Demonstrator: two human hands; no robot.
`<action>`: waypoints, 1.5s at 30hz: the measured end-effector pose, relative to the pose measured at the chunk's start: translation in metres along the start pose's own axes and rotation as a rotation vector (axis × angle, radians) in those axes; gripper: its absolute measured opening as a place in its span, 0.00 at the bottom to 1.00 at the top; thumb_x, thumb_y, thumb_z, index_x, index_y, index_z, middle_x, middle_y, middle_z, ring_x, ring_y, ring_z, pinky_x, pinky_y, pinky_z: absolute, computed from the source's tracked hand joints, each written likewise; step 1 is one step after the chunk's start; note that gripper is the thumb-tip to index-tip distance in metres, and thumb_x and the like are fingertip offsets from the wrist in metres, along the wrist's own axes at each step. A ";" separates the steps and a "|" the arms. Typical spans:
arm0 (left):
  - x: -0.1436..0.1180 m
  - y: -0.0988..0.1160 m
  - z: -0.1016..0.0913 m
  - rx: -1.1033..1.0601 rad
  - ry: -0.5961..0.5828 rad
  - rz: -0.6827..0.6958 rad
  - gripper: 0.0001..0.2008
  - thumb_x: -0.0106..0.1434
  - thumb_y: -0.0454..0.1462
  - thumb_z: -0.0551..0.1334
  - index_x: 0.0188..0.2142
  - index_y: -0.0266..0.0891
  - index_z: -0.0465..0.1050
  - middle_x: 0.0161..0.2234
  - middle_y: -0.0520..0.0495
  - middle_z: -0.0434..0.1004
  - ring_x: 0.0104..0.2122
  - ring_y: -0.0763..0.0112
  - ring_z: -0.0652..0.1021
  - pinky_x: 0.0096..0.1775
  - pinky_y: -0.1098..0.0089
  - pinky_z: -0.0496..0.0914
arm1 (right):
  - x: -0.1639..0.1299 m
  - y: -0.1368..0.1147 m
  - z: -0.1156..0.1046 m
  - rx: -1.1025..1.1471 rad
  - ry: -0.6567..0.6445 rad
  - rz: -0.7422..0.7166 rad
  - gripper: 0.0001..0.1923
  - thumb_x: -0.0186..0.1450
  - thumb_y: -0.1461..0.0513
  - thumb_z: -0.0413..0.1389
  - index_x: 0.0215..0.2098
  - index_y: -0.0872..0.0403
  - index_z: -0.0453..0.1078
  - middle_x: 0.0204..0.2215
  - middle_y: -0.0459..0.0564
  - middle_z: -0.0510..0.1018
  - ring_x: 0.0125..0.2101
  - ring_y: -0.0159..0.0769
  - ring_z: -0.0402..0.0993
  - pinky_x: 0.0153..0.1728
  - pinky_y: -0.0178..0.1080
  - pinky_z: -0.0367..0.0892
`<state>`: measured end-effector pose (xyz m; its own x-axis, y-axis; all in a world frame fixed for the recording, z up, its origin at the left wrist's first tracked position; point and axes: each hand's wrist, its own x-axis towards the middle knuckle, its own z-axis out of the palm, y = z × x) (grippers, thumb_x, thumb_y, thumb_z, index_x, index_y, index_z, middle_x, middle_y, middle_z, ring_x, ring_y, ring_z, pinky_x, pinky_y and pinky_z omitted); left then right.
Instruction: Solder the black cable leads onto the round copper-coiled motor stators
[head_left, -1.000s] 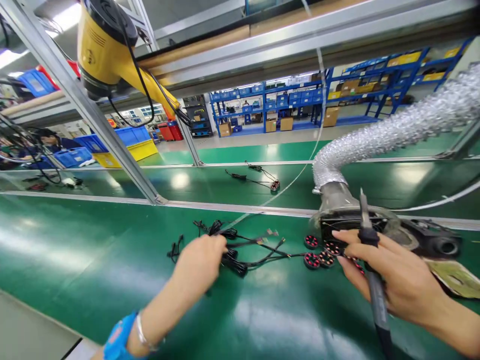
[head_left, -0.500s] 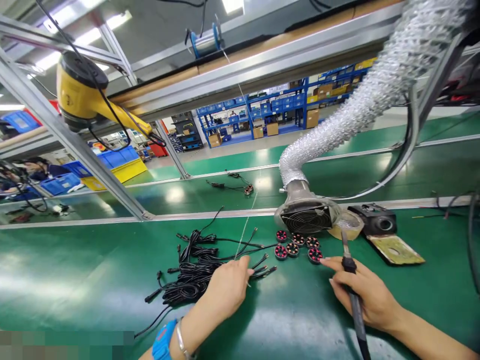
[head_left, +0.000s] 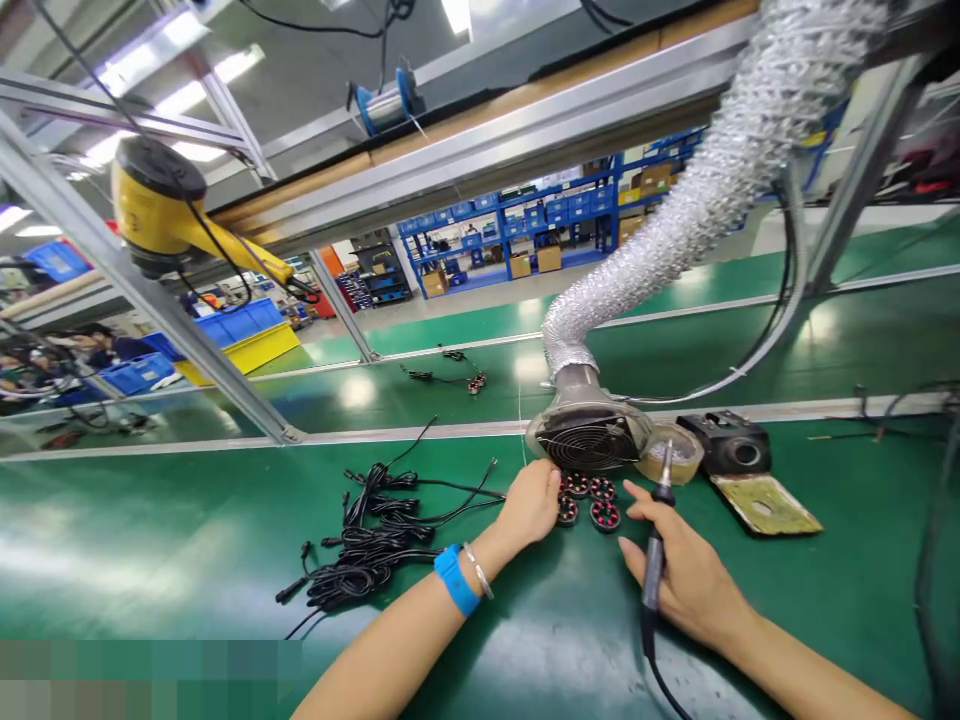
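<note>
My right hand (head_left: 686, 580) holds a soldering iron (head_left: 654, 565) like a pen, its tip pointing up and away from me. The thumb and forefinger are spread beside the small round motor parts. My left hand (head_left: 531, 503) is closed at the left edge of these parts and covers some of them. A thin solder wire (head_left: 522, 430) runs down into its fingers. Several round parts with red or copper-coloured coils, such as the nearest motor stator (head_left: 605, 515), lie between my hands. Left of my left hand is a pile of black cables (head_left: 375, 550).
A fume extractor (head_left: 589, 440) with a silver duct (head_left: 675, 220) stands behind the parts. To its right are a round tip-cleaning dish (head_left: 675, 455) and a black iron stand (head_left: 724, 445) with a yellowish sponge tray (head_left: 769, 503). Overhead, a solder spool (head_left: 386, 105) and a yellow heat gun (head_left: 154, 205) hang.
My left hand has moved right, from the cable ends to the round parts, with the wire. My right hand, with the iron, has shifted slightly left in view. The view has shifted slightly.
</note>
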<state>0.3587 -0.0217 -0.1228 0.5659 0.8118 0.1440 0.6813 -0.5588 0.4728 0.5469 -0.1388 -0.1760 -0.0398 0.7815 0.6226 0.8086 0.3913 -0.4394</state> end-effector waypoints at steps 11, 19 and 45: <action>-0.004 0.024 0.012 -0.086 -0.080 0.187 0.18 0.73 0.40 0.46 0.45 0.44 0.75 0.44 0.51 0.80 0.44 0.68 0.75 0.50 0.67 0.67 | 0.000 -0.001 0.000 0.094 -0.064 0.143 0.16 0.67 0.57 0.51 0.51 0.51 0.56 0.60 0.64 0.66 0.57 0.47 0.69 0.53 0.52 0.70; -0.015 -0.045 -0.081 0.164 0.068 -0.226 0.22 0.75 0.41 0.39 0.47 0.39 0.71 0.41 0.46 0.78 0.42 0.69 0.77 0.48 0.66 0.70 | -0.011 0.001 -0.012 0.105 0.146 0.035 0.17 0.64 0.57 0.58 0.48 0.52 0.61 0.57 0.60 0.71 0.49 0.47 0.76 0.50 0.47 0.70; -0.182 -0.037 -0.110 0.398 0.053 0.058 0.10 0.68 0.37 0.54 0.31 0.42 0.70 0.25 0.48 0.73 0.27 0.67 0.72 0.30 0.68 0.64 | -0.003 -0.019 -0.018 0.181 0.129 -0.131 0.15 0.62 0.65 0.59 0.46 0.51 0.63 0.54 0.60 0.73 0.51 0.49 0.75 0.51 0.49 0.70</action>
<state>0.1792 -0.1297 -0.0706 0.5911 0.7789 0.2096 0.7814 -0.6174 0.0909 0.5427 -0.1571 -0.1576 -0.0531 0.6544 0.7542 0.6827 0.5750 -0.4509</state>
